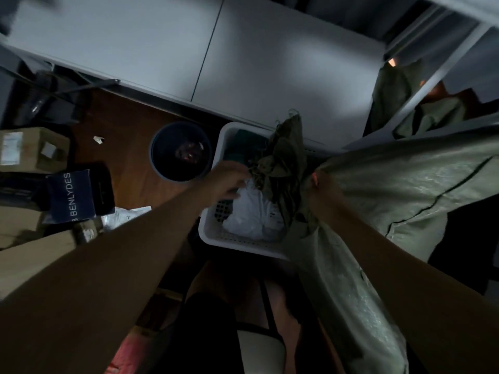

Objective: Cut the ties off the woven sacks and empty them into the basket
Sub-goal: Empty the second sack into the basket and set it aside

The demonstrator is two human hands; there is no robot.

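Left hand (226, 182) outstretched at sack (280, 163)

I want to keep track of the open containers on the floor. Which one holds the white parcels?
The white perforated basket, rectangular, under the left hand. The round dark bin to its left shows no white parcels.

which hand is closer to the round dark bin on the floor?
Left. The left hand reaches over the white basket's near-left side, just right of the round dark bin. The right hand grips the green sack beyond the basket's far side.
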